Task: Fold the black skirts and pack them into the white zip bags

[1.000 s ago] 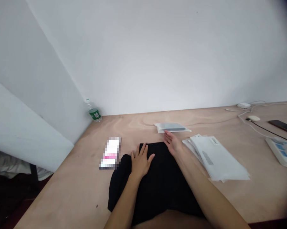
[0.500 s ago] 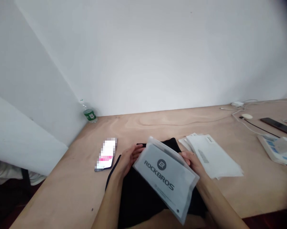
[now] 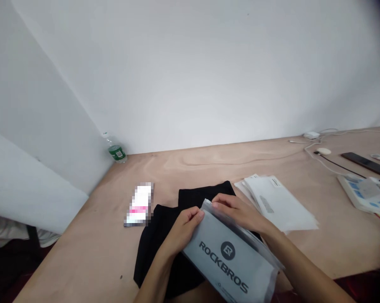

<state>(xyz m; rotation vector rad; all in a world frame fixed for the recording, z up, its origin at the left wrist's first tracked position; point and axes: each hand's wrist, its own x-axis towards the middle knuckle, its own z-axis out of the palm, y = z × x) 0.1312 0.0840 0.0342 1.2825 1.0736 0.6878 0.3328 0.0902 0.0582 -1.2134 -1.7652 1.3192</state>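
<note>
A pixelated phone, it seems (image 3: 138, 205), lies on the table (image 3: 98, 252), just left of a black garment (image 3: 160, 240). Above the garment, the left hand (image 3: 185, 229) pinches one corner of a frosted ROCKBROS pouch (image 3: 229, 261), while the right hand (image 3: 237, 212) curls over its top edge. White packets (image 3: 278, 202) lie just right of both.

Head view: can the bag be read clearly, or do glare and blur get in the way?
Head view: the bag is sharp, its ROCKBROS print readable, with only soft sheen; shadows are faint; the top right corner darkens; an item on the table is pixelated.
</note>
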